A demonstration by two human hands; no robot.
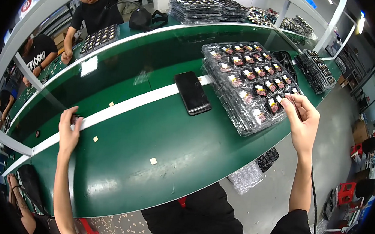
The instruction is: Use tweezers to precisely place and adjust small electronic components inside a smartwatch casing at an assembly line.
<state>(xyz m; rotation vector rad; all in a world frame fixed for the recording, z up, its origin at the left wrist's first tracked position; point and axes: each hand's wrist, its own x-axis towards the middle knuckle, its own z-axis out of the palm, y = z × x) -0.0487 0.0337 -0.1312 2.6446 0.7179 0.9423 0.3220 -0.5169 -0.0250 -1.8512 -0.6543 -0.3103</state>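
Note:
At the left, my left hand [69,132] reaches to the white strip [133,98] along the green table, its thumb and fingers around a small dark piece [75,118]. My right hand [303,122] is at the right edge of a stack of clear plastic trays [235,113], thumb and fingers pinched together; what they hold is too small to make out. Rows of small black parts with white tabs and reddish, yellow-marked faces [260,90] fill the top tray. A black smartphone [192,93] lies left of the stack.
Small pale squares [153,161] and another dark piece [37,133] lie on the green table [119,173]. More filled trays stand at right [317,71] and at the back [196,10]. Across the table, a person [97,13] works beside a tray [100,39]. White frame posts [29,73] rise at left.

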